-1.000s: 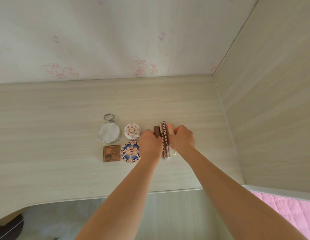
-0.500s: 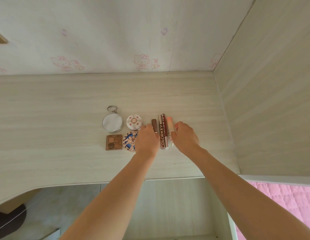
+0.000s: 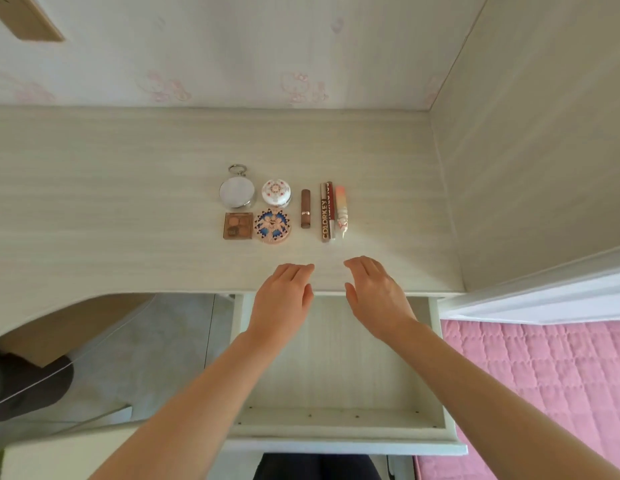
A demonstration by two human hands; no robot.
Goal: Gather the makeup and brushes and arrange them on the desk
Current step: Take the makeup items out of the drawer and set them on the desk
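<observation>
On the pale wood desk lies a tidy group of makeup: a round silver mirror with a ring, a small white floral compact, a brown eyeshadow palette and a round blue-and-gold compact. To their right lie a brown lipstick, a brown tube lettered COLORKEY and a pale pink-orange tube. My left hand and my right hand hover near the desk's front edge, fingers relaxed, holding nothing, apart from the items.
An open empty drawer juts out below the desk's front edge, under my forearms. A wood side panel rises on the right, a patterned wall at the back. A pink quilt lies lower right, floor at lower left.
Both hands have let go of the lipstick and tubes and drawn back toward me to the desk's front edge. The view has tilted down, showing the open drawer.
</observation>
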